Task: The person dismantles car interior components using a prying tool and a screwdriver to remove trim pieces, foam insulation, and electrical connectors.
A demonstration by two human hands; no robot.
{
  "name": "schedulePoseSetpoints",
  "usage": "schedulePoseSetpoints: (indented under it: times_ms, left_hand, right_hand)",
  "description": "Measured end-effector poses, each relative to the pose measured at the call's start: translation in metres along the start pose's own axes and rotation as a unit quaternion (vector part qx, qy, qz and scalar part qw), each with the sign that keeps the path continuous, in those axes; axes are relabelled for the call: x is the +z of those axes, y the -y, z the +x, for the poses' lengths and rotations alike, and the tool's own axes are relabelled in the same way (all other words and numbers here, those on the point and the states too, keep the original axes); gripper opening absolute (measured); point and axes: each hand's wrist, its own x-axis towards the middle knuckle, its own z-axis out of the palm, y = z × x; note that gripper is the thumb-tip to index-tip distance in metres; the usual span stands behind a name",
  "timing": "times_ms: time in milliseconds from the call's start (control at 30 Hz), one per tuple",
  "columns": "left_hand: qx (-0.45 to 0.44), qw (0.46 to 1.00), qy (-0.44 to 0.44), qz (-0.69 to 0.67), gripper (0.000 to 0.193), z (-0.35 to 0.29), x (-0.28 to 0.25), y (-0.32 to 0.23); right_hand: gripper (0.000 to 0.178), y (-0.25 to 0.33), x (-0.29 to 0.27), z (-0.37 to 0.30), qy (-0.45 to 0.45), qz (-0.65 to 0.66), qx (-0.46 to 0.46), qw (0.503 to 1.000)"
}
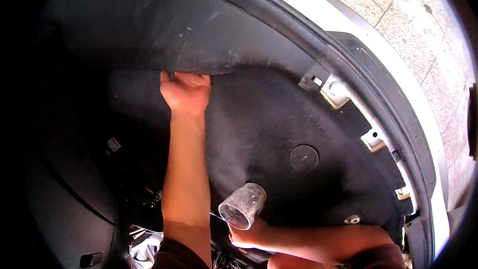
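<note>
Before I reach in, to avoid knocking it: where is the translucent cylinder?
In the head view, the translucent cylinder is low centre, at the right hand, below-left of the round black disc.

You have a black carpet-like liner (254, 124) spread before you, curving at its outer edge. Take the dark round disc (303, 158) on it as your landmark. Below and to the right of that disc, you see a small pale round fitting (353, 219) on the liner. Well to the left of the disc, you see a small whitish label (114, 144); the shadow there keeps you from telling whether it sits on the liner itself.
</note>
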Motion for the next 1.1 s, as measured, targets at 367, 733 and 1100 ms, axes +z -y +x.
schedulePoseSetpoints:
  times_ms: [367,733,1100]
  left_hand:
    - [-0.141,0.973,-0.014,-0.181,0.061,-0.079,0.054,0.054]
    - [-0.048,0.994,0.076,0.068,0.056,-0.114,0.103,0.072]
    - [-0.08,0.992,0.051,0.08,0.045,-0.106,0.097,0.066]
  right_hand:
    - [0.038,-0.009,0.009,0.01,-0.116,0.045,-0.054,0.991]
    - [0.032,0.015,-0.017,0.009,-0.055,0.22,0.024,0.974]
    - [0.031,0.016,-0.027,0.012,-0.063,0.199,-0.009,0.978]
